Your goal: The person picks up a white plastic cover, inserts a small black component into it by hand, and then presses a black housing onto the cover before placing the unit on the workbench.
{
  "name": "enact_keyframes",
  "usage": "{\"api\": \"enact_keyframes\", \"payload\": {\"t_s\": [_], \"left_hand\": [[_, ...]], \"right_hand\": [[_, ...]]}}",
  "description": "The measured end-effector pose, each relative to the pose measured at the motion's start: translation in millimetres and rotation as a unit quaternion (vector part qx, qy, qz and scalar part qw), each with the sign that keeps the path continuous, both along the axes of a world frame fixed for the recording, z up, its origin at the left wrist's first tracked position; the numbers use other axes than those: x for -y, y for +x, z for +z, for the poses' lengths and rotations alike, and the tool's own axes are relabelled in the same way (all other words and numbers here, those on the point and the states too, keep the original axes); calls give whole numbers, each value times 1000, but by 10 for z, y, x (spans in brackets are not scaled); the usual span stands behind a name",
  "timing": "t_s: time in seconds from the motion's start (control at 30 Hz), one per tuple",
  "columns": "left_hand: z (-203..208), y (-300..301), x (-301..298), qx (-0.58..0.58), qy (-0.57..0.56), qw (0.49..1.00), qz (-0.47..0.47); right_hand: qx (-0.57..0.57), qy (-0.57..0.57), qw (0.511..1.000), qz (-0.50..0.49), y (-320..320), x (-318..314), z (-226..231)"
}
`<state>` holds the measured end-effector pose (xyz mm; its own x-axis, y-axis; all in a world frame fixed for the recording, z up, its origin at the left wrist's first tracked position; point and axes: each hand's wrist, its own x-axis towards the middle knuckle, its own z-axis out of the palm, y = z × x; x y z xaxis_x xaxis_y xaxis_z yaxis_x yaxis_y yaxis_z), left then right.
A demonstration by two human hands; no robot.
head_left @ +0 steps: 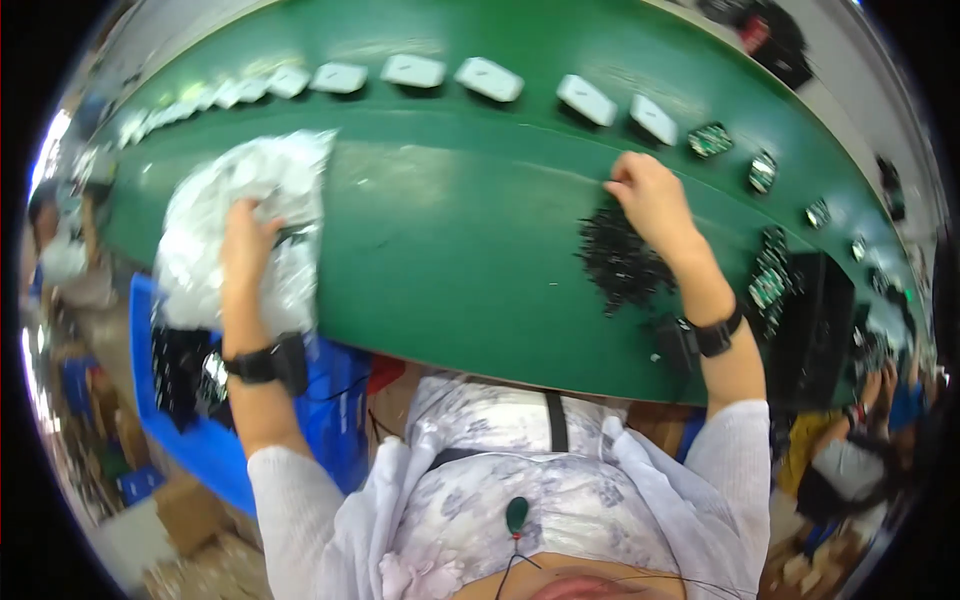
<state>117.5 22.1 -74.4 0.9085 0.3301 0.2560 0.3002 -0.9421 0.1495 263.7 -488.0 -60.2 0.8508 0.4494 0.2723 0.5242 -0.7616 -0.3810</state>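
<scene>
My left hand (247, 240) rests on a clear plastic bag (200, 225), its thumb apart from the fingers. Dark slender pieces (291, 236) show in the bag beside the thumb. Farther right, my right hand (652, 200) is closed in a pinch, with thumb and fingertips together at the far edge of a loose heap of small black parts (620, 262). Whatever sits in that pinch is too small to make out. The heap lies directly on the green table (450, 250), partly under my right wrist.
White rectangular housings (413, 71) line the table's far side, followed rightward by green circuit boards (710, 140). More boards (770, 275) are piled beside a black box (815, 325). A blue bin (200, 455) with black items stands below the bag. Other people sit at both sides.
</scene>
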Motion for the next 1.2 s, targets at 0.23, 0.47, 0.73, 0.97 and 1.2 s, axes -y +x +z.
{"api": "enact_keyframes", "payload": {"t_s": [0.23, 0.47, 0.73, 0.97, 1.2], "left_hand": [[176, -6, 73, -72, -73, 992, 69], [532, -125, 554, 18, 39, 999, 20], [223, 15, 660, -35, 128, 966, -221], [626, 35, 738, -80, 93, 973, -197], [898, 88, 926, -34, 116, 984, -128]], "right_hand": [[3, -46, 999, 22, -145, -38, 83], [-6, -49, 999, -1, -230, 58, 93], [-102, 42, 990, 88, -278, 231, 118], [-103, 36, 991, 74, -292, 219, 102], [-5, 31, 997, 69, -358, 226, -7]]}}
